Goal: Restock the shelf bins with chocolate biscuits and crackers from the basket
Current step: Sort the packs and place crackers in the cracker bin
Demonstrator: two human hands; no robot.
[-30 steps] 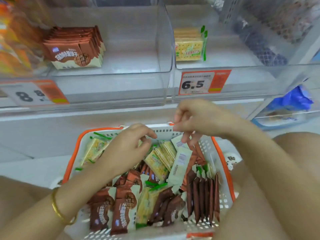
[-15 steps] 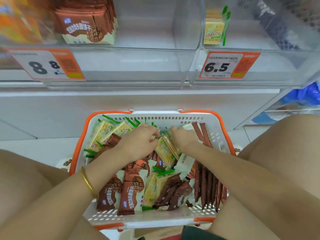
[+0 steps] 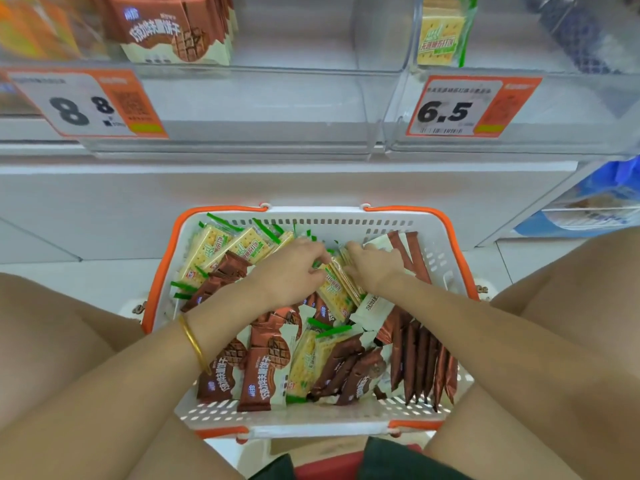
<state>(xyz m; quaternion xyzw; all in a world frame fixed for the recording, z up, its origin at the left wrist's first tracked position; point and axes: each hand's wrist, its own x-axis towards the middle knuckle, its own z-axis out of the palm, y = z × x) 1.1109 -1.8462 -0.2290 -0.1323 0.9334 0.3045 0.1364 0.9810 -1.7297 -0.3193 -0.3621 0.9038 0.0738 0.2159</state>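
Gripping a stack of cracker packets just toward 12 o'clock of the basket's middle, the left hand curls round it. The right hand lies against its 3 o'clock side; I cannot tell its grip. Chocolate biscuit packets crowd 6 o'clock. Shelf bins stand at 12 o'clock.

The basket is white and slotted, with an orange rim. At its ten o'clock, cracker packets are pale yellow with green ends. At six o'clock, chocolate biscuit packets are brown and cream, printed with a grid-patterned biscuit. Price tags are white and orange with black digits.
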